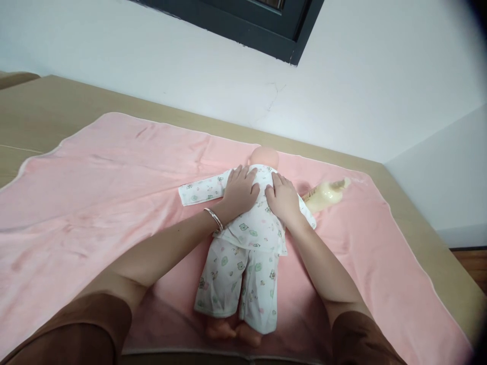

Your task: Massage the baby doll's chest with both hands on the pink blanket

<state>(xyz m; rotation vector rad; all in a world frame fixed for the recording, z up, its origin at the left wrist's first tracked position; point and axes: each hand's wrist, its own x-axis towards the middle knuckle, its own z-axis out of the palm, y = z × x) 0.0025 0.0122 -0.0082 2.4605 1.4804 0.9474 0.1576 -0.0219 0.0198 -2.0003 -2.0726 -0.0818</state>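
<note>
A baby doll (247, 248) in white printed pyjamas lies on a pink towel (95, 192), its head (265, 156) pointing away from me and its bare feet near the front edge. My left hand (239, 191) rests flat on the left side of the doll's upper body, fingers spread; a silver bracelet sits on that wrist. My right hand (282, 198) lies flat on the right side of the upper body, fingers stretched out. Neither hand holds anything. The doll's left sleeve (201, 191) stretches out flat to the left.
A cream-coloured bottle (325, 195) lies on its side on the towel just right of the doll. The towel covers a wooden table (41, 106) set against a white wall. A dark window frame (266, 25) hangs above.
</note>
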